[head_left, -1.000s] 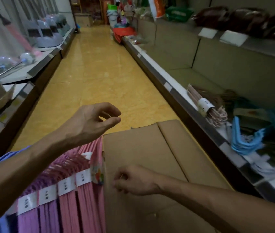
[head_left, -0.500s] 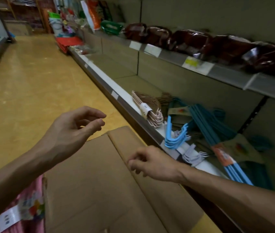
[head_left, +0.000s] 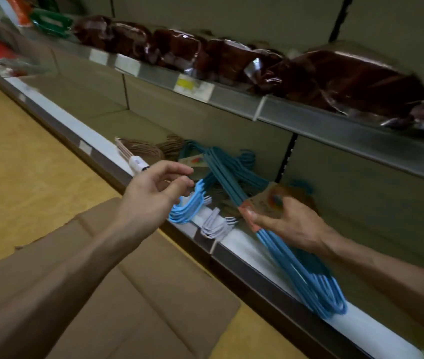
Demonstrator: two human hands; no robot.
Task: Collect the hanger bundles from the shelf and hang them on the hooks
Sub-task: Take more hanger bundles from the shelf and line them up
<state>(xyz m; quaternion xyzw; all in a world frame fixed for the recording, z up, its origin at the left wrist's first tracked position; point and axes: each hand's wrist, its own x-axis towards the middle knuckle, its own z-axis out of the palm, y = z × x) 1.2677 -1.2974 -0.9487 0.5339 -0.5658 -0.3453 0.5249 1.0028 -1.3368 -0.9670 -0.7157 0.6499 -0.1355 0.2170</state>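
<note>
The right hand (head_left: 287, 224) now pinches a blue hanger bundle (head_left: 299, 270) by its paper label, thumb on the near face and fingers curled behind it; half a second ago that hand hung empty over the cardboard box (head_left: 133, 294), so the reach to the shelf (head_left: 270, 260) has turned into a grasp. The bundle runs from the hand in both directions: its lighter blue end slopes down past the wrist and rests on or just above the shelf's white front edge, while the darker part stretches away beyond the fingers into the pile at the back. The left hand (head_left: 154, 193) has come forward too, from above the box to just short of the shelf edge; it holds nothing, fingers loosely bent and apart, thumb close to the forefinger. Just beyond its fingertips lie the curled hooks of another light blue bundle (head_left: 187, 206), and past its knuckles a tan bundle (head_left: 138, 154) with a white band. Between the two hands sit some pale grey hanger hooks (head_left: 216, 226) on the shelf edge. A higher shelf carries dark brown wrapped packs (head_left: 335, 76), well beyond both hands. I judge that collecting has just started: one bundle is gripped but not yet lifted free, and the left hand looks placed to take a second or to steady the first. No hanging hooks show here, so hanging is yet to come.
</note>
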